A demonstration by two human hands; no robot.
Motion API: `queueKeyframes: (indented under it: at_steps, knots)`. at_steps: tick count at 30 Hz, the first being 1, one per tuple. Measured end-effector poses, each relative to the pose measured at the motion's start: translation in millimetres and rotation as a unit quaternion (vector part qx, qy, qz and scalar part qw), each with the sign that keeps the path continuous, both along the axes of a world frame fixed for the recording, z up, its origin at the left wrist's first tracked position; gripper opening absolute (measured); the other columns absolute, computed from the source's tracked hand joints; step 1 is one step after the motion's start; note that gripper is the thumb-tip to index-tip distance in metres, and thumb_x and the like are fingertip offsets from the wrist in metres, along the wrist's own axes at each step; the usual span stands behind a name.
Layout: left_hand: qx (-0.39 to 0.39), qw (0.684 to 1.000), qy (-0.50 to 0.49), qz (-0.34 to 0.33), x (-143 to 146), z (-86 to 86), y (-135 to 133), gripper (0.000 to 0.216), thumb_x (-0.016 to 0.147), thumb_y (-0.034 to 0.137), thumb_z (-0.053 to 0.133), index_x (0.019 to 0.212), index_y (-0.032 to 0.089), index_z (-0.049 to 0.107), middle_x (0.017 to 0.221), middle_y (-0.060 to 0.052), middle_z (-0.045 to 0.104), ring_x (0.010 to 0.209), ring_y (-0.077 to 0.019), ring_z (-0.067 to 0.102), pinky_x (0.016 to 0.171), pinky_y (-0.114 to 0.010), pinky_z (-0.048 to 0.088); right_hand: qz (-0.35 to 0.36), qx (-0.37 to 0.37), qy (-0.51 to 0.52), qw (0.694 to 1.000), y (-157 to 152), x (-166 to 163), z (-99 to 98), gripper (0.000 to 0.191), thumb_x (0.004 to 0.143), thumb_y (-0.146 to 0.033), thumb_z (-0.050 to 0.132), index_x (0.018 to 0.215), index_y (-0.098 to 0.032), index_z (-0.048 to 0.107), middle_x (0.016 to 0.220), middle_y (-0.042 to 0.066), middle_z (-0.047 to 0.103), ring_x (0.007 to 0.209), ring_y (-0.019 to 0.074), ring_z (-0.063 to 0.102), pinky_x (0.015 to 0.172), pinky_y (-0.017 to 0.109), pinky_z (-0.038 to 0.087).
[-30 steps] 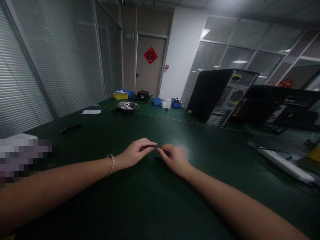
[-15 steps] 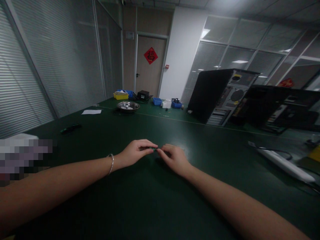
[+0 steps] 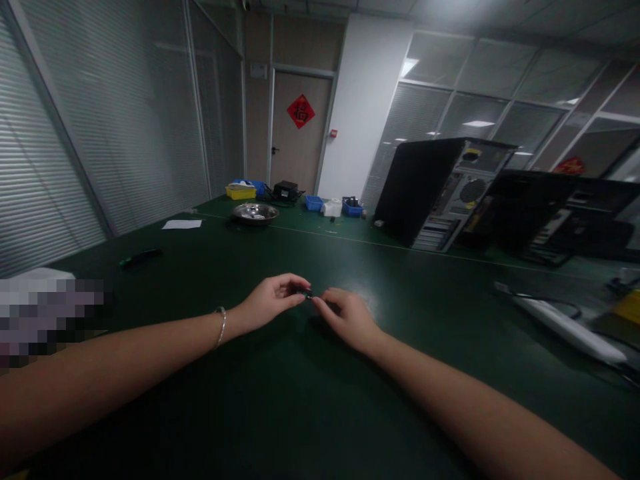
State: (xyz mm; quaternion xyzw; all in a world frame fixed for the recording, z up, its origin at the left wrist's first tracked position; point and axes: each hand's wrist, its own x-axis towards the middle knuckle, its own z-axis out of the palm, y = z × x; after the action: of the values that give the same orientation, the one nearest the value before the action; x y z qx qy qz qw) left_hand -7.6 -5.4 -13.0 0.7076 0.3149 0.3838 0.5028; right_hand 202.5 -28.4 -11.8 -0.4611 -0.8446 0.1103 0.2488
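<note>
Both my hands meet over the middle of the dark green table (image 3: 280, 413). My left hand (image 3: 270, 303), with a thin bracelet on the wrist, pinches a tiny dark part (image 3: 303, 291) between thumb and fingertips. My right hand (image 3: 345, 317) is curled, knuckles up, and its fingertips pinch the same small part from the right. What the part is cannot be made out in the dim light.
Two open computer cases (image 3: 440, 190) stand at the back right. A white power strip (image 3: 565, 327) lies at the right. Far back sit a metal bowl (image 3: 255, 213), yellow and blue bins (image 3: 241, 192), a paper sheet (image 3: 182, 225) and a dark tool (image 3: 141, 256) at the left.
My left fingers have lifted and turned slightly, so the small dark part shows more between the fingertips. Both hands stay in the same place.
</note>
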Motion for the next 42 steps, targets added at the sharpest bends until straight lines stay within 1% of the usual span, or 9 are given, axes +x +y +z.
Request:
queueKeyframes:
  at_steps: [3,12,16,19,23,26,29,32,42]
  knots:
    - [-0.016,0.999,-0.024,0.022,-1.2,-3.0,3.0,0.024,0.075,0.019,0.068,0.098,0.017,0.06,0.1,-0.004,0.061,0.1,-0.0206,0.058,0.094,-0.04,0.045,-0.007,0.003,0.003,1.0,0.0,-0.6,-0.2,0.034,0.095,-0.038,0.042,0.075,-0.018,0.061,0.073,0.002,0.059,0.067,0.0138,0.053,0.061,0.024,0.038]
    - [-0.046,0.998,-0.036,0.032,1.5,-1.1,0.1,0.021,0.076,0.015,0.065,0.09,0.018,0.05,0.089,0.0,0.053,0.091,-0.0178,0.057,0.085,-0.036,0.046,0.001,-0.005,-0.001,1.0,0.4,0.7,0.0,0.033,0.095,-0.039,0.041,0.079,-0.019,0.063,0.076,0.003,0.06,0.069,0.0144,0.054,0.063,0.025,0.039]
    - [-0.019,0.999,0.011,0.033,1.2,-0.6,0.1,0.018,0.078,0.019,0.063,0.093,0.017,0.053,0.091,-0.001,0.053,0.086,-0.017,0.055,0.079,-0.034,0.046,0.006,-0.004,-0.005,1.0,-0.3,0.9,0.5,0.034,0.095,-0.039,0.041,0.079,-0.019,0.063,0.075,0.003,0.06,0.068,0.014,0.054,0.063,0.025,0.04]
    - [-0.006,1.0,0.026,0.014,0.7,-1.4,1.2,0.02,0.081,0.023,0.061,0.1,0.017,0.054,0.098,-0.004,0.057,0.093,-0.0185,0.057,0.084,-0.035,0.045,0.008,-0.001,-0.003,1.0,-0.7,0.3,0.4,0.033,0.095,-0.038,0.041,0.079,-0.019,0.063,0.075,0.002,0.06,0.069,0.0138,0.054,0.063,0.024,0.039]
    - [-0.013,1.0,-0.003,-0.007,2.3,-5.8,2.0,0.032,0.082,0.026,0.062,0.11,0.019,0.048,0.102,-0.006,0.061,0.101,-0.0202,0.059,0.09,-0.037,0.045,0.001,-0.002,0.006,1.0,-0.2,-0.2,-0.1,0.032,0.095,-0.037,0.041,0.081,-0.019,0.063,0.076,0.002,0.06,0.069,0.014,0.054,0.064,0.024,0.039]
    - [0.049,0.997,0.059,0.014,2.8,-6.9,0.3,0.028,0.085,0.031,0.059,0.109,0.018,0.052,0.103,-0.006,0.062,0.095,-0.0194,0.059,0.084,-0.034,0.047,-0.002,-0.005,0.007,1.0,0.2,-0.2,0.5,0.032,0.095,-0.037,0.041,0.081,-0.018,0.064,0.077,0.003,0.061,0.07,0.0144,0.055,0.063,0.024,0.039]
    - [0.143,0.977,0.153,0.044,1.6,-3.6,-3.0,0.029,0.089,0.031,0.052,0.115,0.021,0.057,0.105,-0.006,0.061,0.082,-0.017,0.057,0.073,-0.031,0.047,-0.007,-0.002,0.008,1.0,0.0,-0.4,1.9,0.032,0.095,-0.037,0.041,0.08,-0.018,0.063,0.077,0.003,0.061,0.071,0.0147,0.055,0.063,0.024,0.039]
    - [0.201,0.961,0.182,0.052,-0.3,0.1,-5.2,0.03,0.091,0.031,0.047,0.119,0.022,0.058,0.106,-0.006,0.059,0.082,-0.0166,0.056,0.071,-0.029,0.046,-0.014,-0.002,0.006,1.0,-0.5,-1.1,2.7,0.032,0.095,-0.037,0.041,0.08,-0.019,0.063,0.078,0.003,0.062,0.072,0.015,0.056,0.063,0.024,0.039]
    - [0.24,0.952,0.185,0.038,-3.3,1.0,-4.2,0.027,0.091,0.026,0.05,0.116,0.023,0.062,0.106,-0.006,0.061,0.085,-0.0162,0.058,0.074,-0.028,0.048,-0.016,0.0,-0.013,1.0,0.5,-0.1,-1.0,0.031,0.095,-0.037,0.041,0.085,-0.02,0.065,0.078,0.003,0.062,0.071,0.0146,0.055,0.064,0.025,0.039]
